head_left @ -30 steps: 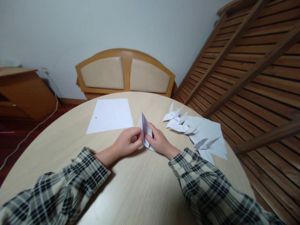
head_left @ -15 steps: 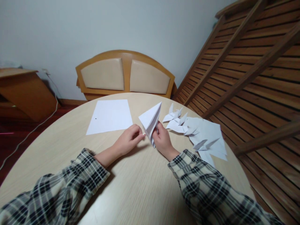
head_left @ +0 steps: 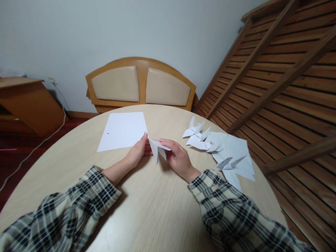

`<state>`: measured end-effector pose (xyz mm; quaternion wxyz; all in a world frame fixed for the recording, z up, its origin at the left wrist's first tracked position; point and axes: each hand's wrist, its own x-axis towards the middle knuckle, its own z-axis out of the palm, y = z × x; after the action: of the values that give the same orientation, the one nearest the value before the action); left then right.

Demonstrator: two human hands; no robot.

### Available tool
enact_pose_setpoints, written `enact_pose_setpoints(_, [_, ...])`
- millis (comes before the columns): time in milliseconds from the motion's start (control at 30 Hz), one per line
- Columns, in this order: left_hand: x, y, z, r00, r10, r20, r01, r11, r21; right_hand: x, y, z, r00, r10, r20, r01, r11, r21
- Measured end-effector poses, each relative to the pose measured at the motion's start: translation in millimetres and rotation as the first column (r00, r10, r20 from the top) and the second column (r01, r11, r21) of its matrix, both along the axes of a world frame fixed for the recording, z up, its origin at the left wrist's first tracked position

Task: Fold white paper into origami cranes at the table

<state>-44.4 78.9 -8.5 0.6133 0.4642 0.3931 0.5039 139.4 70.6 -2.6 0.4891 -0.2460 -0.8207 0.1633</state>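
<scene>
A partly folded white paper piece is held just above the round table, between both hands. My left hand pinches its left tip, thumb up, fingers closed on the paper. My right hand grips its right side with curled fingers. A flat white sheet with a small dark dot lies just beyond my left hand. Both forearms in plaid sleeves rest on the table.
Several folded paper cranes and loose white sheets lie on the table to the right. A wooden chair with beige pads stands behind the table. Slatted wooden panels lean at the right. A low cabinet and cable are at the left.
The folded paper, raised and pointing up-right half a second ago, has been turned and lowered flat between my hands. My left hand moved forward toward the flat sheet.
</scene>
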Motion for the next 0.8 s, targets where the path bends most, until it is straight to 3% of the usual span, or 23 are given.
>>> enact_pose_setpoints(100, [1.1,-0.1,1.2,0.999,0.022,-0.033,-0.023,1.000,-0.015,-0.2,-1.8,-1.4,0.999,0.036,0.013,-0.036,0.999,0.035])
enact_pose_setpoints(400, [1.1,-7.4,8.7,0.988,-0.071,-0.138,0.075,0.997,0.021,0.4,1.4,-3.9,0.997,0.005,-0.077,0.007,0.988,0.153])
enact_pose_setpoints(533, [2.0,-10.9,12.6,0.974,-0.045,-0.222,0.059,0.997,0.057,0.9,1.2,-6.3,0.994,-0.039,-0.104,0.049,0.993,0.104])
enact_pose_setpoints(800, [-1.9,-5.1,1.6,0.984,-0.028,-0.173,0.043,0.996,0.080,4.8,0.9,-8.1,0.984,-0.133,-0.122,0.134,0.991,0.002])
